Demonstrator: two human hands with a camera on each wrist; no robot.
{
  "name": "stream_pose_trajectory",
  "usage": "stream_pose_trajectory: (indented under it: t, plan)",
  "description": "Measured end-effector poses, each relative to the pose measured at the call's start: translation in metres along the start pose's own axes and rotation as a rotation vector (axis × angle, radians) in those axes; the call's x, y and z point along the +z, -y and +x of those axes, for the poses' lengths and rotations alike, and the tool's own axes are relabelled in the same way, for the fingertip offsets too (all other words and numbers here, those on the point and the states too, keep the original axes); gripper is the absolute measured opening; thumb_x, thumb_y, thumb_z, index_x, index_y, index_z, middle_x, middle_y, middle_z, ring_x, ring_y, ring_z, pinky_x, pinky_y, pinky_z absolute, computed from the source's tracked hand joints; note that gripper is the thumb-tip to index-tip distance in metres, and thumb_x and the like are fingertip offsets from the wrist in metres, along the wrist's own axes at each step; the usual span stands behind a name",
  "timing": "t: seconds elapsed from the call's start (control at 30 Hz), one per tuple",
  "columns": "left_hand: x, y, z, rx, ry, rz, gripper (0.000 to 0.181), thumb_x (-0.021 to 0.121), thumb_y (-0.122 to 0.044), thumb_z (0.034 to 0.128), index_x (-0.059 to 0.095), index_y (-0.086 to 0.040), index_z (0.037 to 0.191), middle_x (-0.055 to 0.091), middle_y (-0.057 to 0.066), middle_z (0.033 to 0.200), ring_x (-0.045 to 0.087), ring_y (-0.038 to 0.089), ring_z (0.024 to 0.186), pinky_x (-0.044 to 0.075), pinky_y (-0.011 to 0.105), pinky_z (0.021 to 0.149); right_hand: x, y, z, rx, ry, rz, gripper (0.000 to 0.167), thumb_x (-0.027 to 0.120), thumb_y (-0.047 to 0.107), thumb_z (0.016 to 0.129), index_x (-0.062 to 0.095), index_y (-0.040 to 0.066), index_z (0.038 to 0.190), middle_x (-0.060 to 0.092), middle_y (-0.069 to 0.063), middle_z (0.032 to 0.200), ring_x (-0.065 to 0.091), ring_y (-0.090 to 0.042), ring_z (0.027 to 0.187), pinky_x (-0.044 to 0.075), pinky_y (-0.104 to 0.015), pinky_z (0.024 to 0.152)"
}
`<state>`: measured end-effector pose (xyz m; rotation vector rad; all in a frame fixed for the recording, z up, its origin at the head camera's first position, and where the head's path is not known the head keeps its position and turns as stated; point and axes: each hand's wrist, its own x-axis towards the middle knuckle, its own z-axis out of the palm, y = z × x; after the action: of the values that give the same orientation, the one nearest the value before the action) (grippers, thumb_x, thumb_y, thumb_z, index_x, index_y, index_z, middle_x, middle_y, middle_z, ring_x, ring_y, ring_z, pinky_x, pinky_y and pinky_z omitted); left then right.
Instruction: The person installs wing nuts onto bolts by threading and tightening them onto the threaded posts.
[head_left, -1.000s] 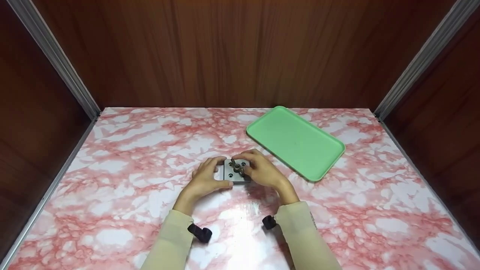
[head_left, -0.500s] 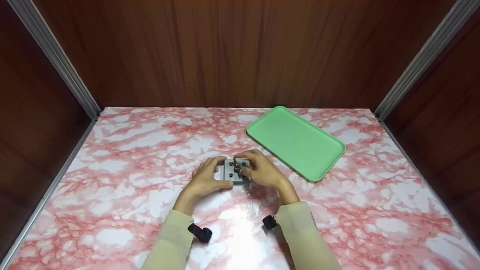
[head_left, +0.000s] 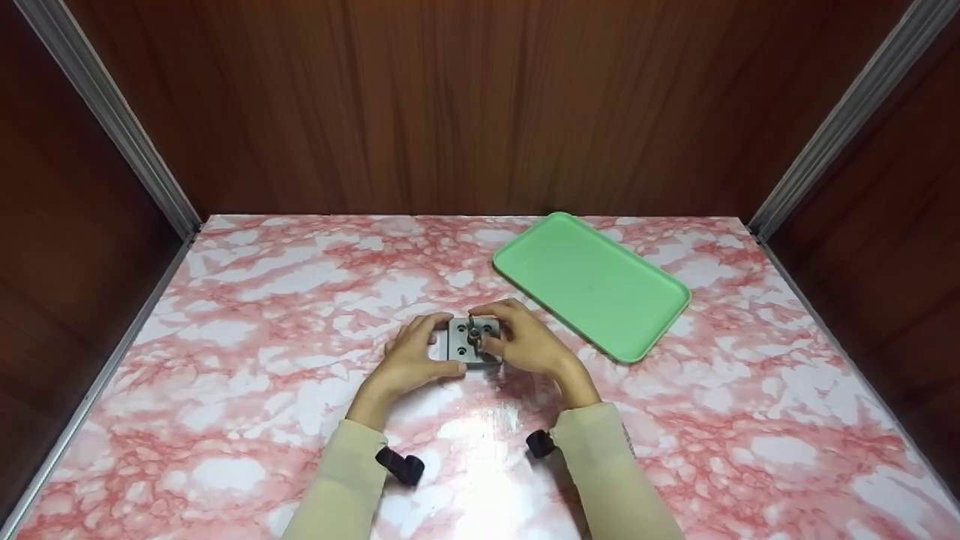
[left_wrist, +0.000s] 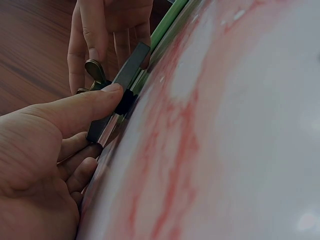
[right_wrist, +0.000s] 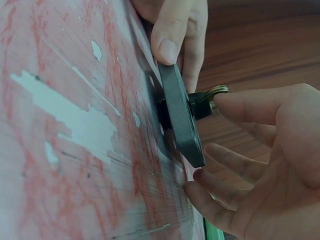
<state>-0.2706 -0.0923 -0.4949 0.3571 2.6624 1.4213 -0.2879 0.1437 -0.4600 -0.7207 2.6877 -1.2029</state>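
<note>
A small grey metal plate with holes near its corners is in the middle of the table, with a dark brass-coloured wing nut at its centre. My left hand grips the plate's left side, thumb on the near edge and fingers at the far edge. My right hand pinches the wing nut's wings between thumb and index finger. The right wrist view shows the thumb against the wing nut, and the plate raised slightly off the table by a black part underneath. The other right fingers hang beside the plate.
A green tray lies at an angle behind and to the right of the hands. The red-and-white marbled table is bounded by brown wood-grain panels at the back and sides. Black wrist mounts sit on both sleeves.
The wing nut has turned a little clockwise, seen from above, with my right thumb and index finger on it. My left hand and the plate have stayed in place.
</note>
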Motion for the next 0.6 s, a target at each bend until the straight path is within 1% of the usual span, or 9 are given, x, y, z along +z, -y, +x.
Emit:
stream_pose_trajectory:
  t: [0.13, 0.3, 0.6]
  plan:
    - [0.0000, -0.0003, 0.0002, 0.002, 0.000, 0.003, 0.089, 0.094, -0.029, 0.0744, 0.053, -0.021, 0.153, 0.057, 0.002, 0.143, 0.050, 0.025, 0.125, 0.027, 0.055, 0.110, -0.0006, -0.0001, -0.0003, 0.006, 0.002, 0.001, 0.053, 0.075, 0.014, 0.096, 0.063, 0.017, 0.148, 0.058, -0.012, 0.145, 0.057, -0.031, 0.122, 0.045, -0.052, 0.110]
    - [0.0001, 0.0000, 0.0002, -0.002, 0.001, 0.004, 0.090, 0.094, -0.030, 0.0743, 0.053, -0.022, 0.153, 0.057, 0.002, 0.144, 0.051, 0.025, 0.126, 0.027, 0.055, 0.110, -0.0011, -0.0005, -0.0006, 0.017, 0.004, 0.007, 0.055, 0.076, 0.014, 0.094, 0.062, 0.016, 0.148, 0.058, -0.013, 0.145, 0.057, -0.030, 0.122, 0.045, -0.051, 0.110]
    - [-0.0004, -0.0019, -0.0011, -0.012, 0.002, 0.001, 0.090, 0.094, -0.030, 0.0742, 0.053, -0.022, 0.153, 0.058, 0.001, 0.140, 0.049, 0.024, 0.123, 0.026, 0.053, 0.107, -0.0010, -0.0004, -0.0010, 0.010, 0.004, 0.038, 0.056, 0.079, 0.015, 0.093, 0.062, 0.013, 0.146, 0.058, -0.013, 0.141, 0.055, -0.031, 0.109, 0.045, -0.045, 0.098]
